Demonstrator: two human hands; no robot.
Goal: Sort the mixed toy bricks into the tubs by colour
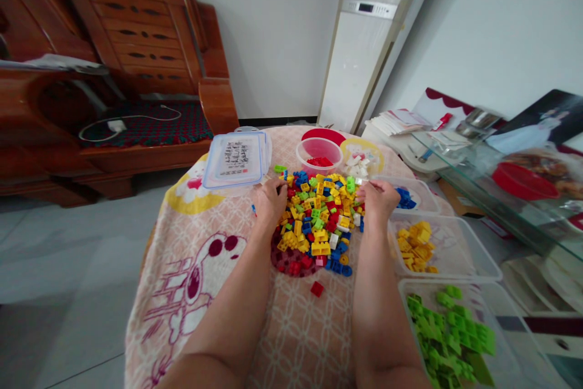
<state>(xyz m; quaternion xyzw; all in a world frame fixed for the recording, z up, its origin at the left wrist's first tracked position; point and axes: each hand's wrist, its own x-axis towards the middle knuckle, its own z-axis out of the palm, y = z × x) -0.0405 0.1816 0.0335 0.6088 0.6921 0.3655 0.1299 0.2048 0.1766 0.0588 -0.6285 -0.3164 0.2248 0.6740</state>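
Note:
A heap of mixed toy building bricks (319, 210) in yellow, blue, green, red and white lies mid-table. My left hand (271, 201) is at the heap's left edge, fingers curled together; what they hold, if anything, is hidden. At the right edge of the heap, my right hand (379, 196) pinches a small white brick (359, 181) at its fingertips. One red brick (317, 289) lies apart on the cloth, nearer to me. White bricks (357, 165) form a small pile behind the heap.
A round tub (298, 158) holds red bricks. Along the right stand clear boxes with blue bricks (405, 198), yellow bricks (416, 246) and green bricks (449, 334). Stacked lids (234, 159) lie back left. A glass shelf (496, 195) is beyond the boxes; a wooden bench (150, 134) stands left.

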